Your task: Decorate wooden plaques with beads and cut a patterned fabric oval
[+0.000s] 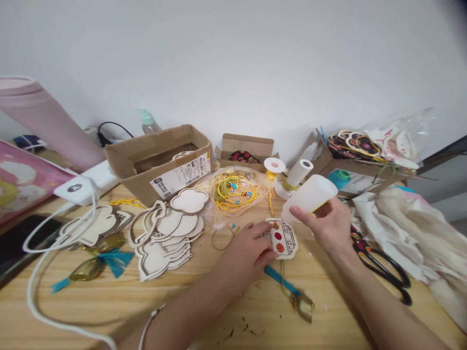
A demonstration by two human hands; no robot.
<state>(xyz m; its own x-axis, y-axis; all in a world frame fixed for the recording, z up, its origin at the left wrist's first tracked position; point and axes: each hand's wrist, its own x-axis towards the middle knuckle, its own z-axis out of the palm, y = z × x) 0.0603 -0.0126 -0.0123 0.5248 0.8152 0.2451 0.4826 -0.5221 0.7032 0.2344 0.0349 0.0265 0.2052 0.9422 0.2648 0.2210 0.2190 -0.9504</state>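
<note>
My right hand (330, 221) grips a white plastic squeeze bottle (310, 192), tilted with its lower end over a small wooden plaque (290, 243). The plaque has cut-out lattice sides and a column of round red and patterned pieces down its middle. My left hand (251, 245) lies at the plaque's left edge, fingers spread and touching it. Whatever is at the bottle's tip is hard to make out. Below the plaque, a cord and blue tassel (280, 279) lead to a gold-coloured ornament (303, 307).
Flat wooden cut-outs (168, 238) are piled left, beside a cardboard box (160, 165). A bag of yellow cords (237, 192) and thread spools (274, 166) stand behind. Black-handled scissors (386, 270) and white cloth (386, 233) lie right. A white cable (32, 296) loops at left.
</note>
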